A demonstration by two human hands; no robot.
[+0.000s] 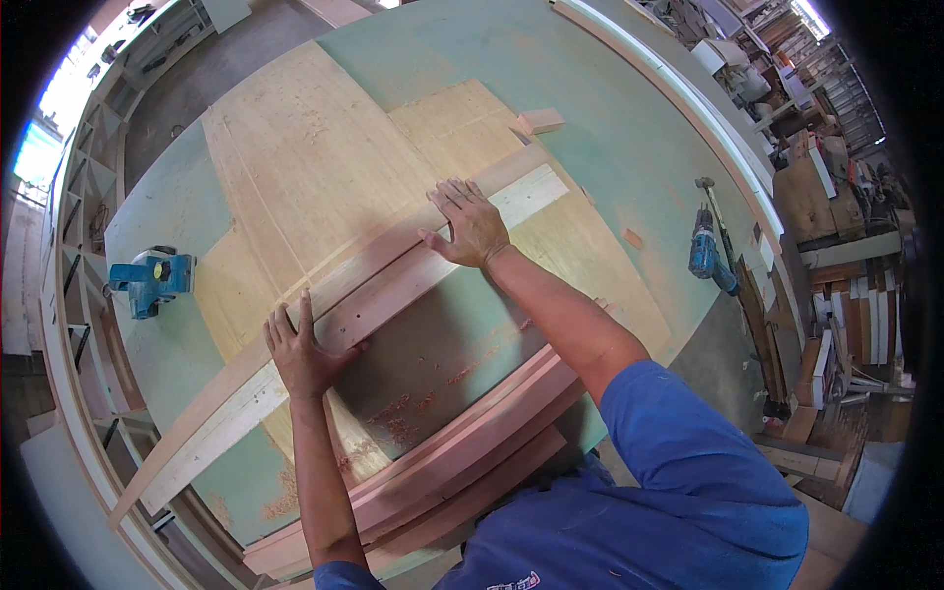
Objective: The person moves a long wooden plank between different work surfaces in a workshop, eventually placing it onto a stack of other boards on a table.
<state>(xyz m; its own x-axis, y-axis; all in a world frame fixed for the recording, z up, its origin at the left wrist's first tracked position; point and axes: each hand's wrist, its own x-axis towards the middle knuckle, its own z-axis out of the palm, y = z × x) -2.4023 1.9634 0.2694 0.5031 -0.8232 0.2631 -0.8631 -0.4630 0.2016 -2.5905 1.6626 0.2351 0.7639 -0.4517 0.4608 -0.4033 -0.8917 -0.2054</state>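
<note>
My left hand point(307, 351) lies spread across long wooden strips point(376, 295) laid side by side diagonally over plywood sheets point(265, 147) on a pale green table point(452, 39). My right hand point(462, 224) rests further along the same strips, fingers apart and extended toward their far edge. The strips have pinkish and pale sections. Beneath them, between my arms, the green surface carries wood shavings. Several pink planks point(472, 433) lie stacked along the near edge by my body.
A blue power planer point(147, 283) sits at left, a blue drill point(703, 244) and hammer point(706, 185) at right. A small wood block point(539, 121) lies behind the strips. Long curved rails point(69, 344) flank the left; stacked boards and clutter point(836, 295) fill the right side.
</note>
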